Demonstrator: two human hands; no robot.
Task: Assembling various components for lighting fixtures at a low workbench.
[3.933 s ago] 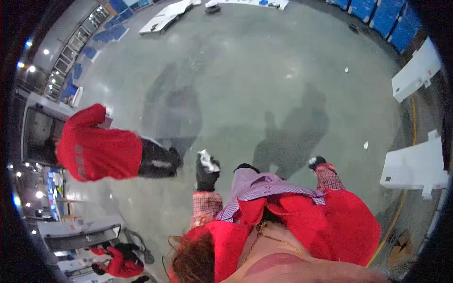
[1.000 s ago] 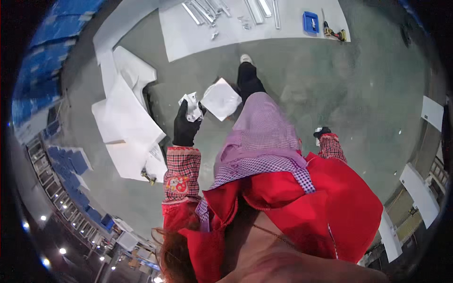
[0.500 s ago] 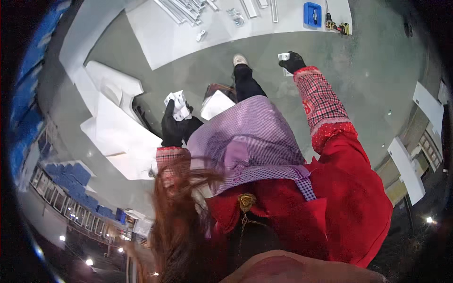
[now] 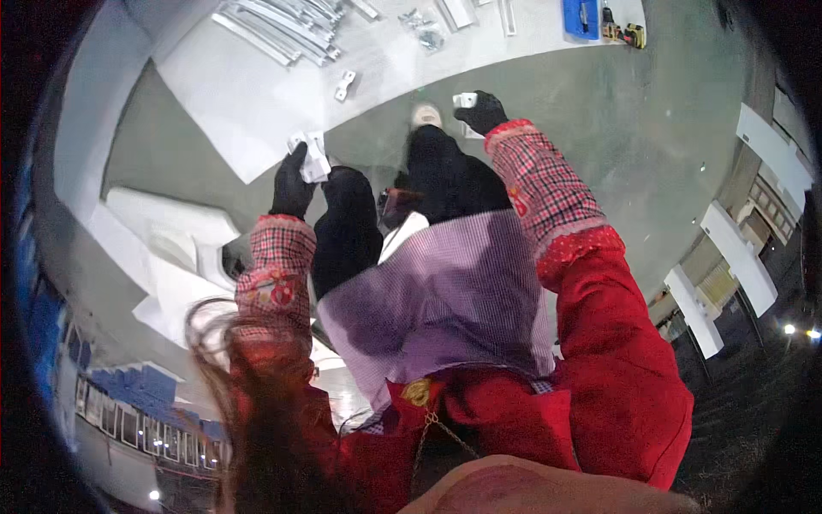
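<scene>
As left hand [image 4: 294,185] advances, bracket [image 4: 312,159] nears sheet [image 4: 231,120].

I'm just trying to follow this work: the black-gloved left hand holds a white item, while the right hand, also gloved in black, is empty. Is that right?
Not quite: the right hand isn't empty. The head view shows it holding a white part too. The rest stands: both hands wear black gloves, and the left hand holds a white item.
</scene>
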